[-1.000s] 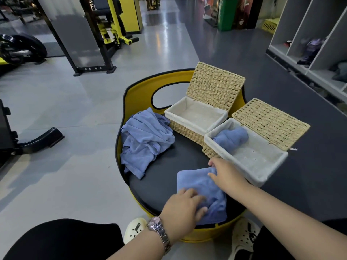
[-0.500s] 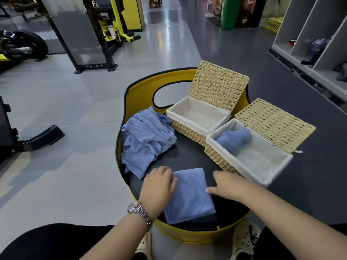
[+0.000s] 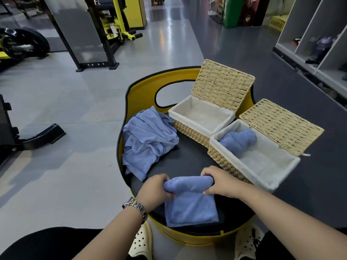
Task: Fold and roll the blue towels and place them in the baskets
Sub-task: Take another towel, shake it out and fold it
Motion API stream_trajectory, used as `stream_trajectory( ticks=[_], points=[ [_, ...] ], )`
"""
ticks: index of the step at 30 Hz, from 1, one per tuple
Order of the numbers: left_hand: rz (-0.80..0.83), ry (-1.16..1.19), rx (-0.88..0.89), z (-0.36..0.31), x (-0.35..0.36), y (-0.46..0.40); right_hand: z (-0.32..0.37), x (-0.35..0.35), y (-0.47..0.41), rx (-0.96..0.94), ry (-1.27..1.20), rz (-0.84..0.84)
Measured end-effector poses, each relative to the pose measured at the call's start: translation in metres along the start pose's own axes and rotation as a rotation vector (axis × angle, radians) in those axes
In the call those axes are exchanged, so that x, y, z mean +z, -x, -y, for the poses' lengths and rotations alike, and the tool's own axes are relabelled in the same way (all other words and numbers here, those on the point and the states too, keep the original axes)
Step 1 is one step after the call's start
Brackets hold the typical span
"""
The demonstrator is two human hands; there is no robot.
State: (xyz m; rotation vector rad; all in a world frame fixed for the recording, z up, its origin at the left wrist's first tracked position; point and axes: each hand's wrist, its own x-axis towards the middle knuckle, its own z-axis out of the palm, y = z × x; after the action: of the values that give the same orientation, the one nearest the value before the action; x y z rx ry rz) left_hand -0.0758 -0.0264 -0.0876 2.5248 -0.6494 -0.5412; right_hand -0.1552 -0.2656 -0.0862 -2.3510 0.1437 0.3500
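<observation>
A folded blue towel (image 3: 190, 209) lies on the black round seat (image 3: 187, 162), its far end curled into a roll. My left hand (image 3: 155, 190) grips the roll's left end and my right hand (image 3: 218, 182) grips its right end. A rolled blue towel (image 3: 238, 141) lies in the near wicker basket (image 3: 216, 152) at the right. The far wicker basket (image 3: 185, 129) behind it holds nothing, and both lids stand open. A heap of loose blue towels (image 3: 148, 139) sits on the seat's left side.
The seat has a yellow raised back (image 3: 142, 91) with a cut-out handle. Gym machines (image 3: 105, 25) stand on the grey floor behind and to the left. White shelving (image 3: 317, 34) runs along the right. My white shoes (image 3: 140, 243) show below the seat.
Both hands moved from flat on the folded towel to its far edge. They curled round it and that end is now rolled up toward me.
</observation>
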Motion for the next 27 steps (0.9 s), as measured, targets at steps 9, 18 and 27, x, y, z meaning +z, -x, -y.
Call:
stream_trajectory(
  ticks=[9,18,27],
  points=[
    [-0.138,0.048,0.396,-0.008,-0.005,-0.001,0.009,-0.014,0.017,-0.224,-0.065,-0.236],
    [-0.064,-0.224,0.484,0.007,-0.010,0.013,0.002,-0.009,0.032,-0.186,0.251,-0.105],
    [0.171,-0.189,0.350,-0.010,-0.008,0.013,0.027,-0.004,0.034,-0.050,0.398,0.111]
  ],
)
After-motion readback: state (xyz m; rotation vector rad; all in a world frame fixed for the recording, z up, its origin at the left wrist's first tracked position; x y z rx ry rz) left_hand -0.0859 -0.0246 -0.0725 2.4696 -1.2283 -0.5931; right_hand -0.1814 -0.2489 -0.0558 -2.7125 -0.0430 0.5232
